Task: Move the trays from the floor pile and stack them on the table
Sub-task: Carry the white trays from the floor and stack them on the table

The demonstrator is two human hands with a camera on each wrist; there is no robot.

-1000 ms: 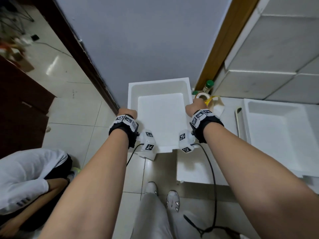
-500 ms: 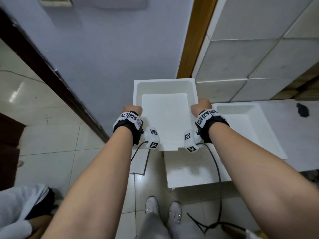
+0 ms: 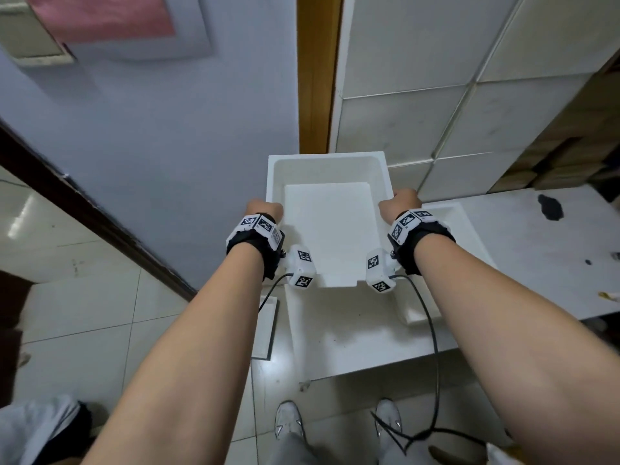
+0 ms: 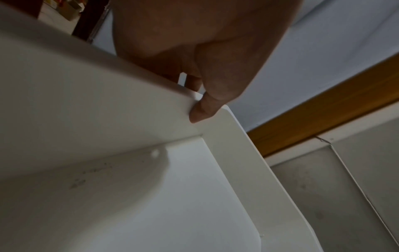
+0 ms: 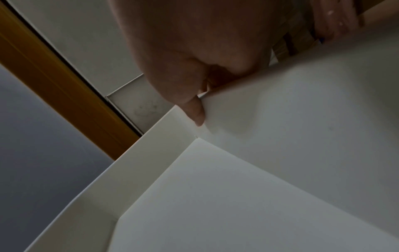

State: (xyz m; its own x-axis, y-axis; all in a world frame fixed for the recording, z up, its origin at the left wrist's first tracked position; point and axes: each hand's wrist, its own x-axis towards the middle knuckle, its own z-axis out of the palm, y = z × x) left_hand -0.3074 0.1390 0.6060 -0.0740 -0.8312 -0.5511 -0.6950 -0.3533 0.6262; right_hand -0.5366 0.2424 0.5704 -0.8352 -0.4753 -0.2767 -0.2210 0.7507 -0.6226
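A white rectangular tray [image 3: 327, 226] is held level in the air in front of me. My left hand [image 3: 265, 209] grips its left rim, thumb inside the wall [image 4: 200, 112]. My right hand [image 3: 399, 204] grips the right rim the same way, its thumb [image 5: 195, 112] over the edge. Below and to the right, another white tray [image 3: 469, 250] lies on the grey table [image 3: 550, 263], partly hidden by the held tray and my right forearm. A white tray [image 3: 352, 333] below on the floor shows between my arms.
A blue-grey wall and a wooden door frame [image 3: 317, 78] stand straight ahead, a tiled wall [image 3: 436, 95] at the right. A dark stain [image 3: 550, 208] marks the table. A flat white piece [image 3: 266, 327] lies on the floor. Another person's white sleeve [image 3: 30, 427] is at bottom left.
The tray has risen with both hands and swung right toward the table. My view has turned up and right; the tape roll and bottle seen earlier are out of sight.
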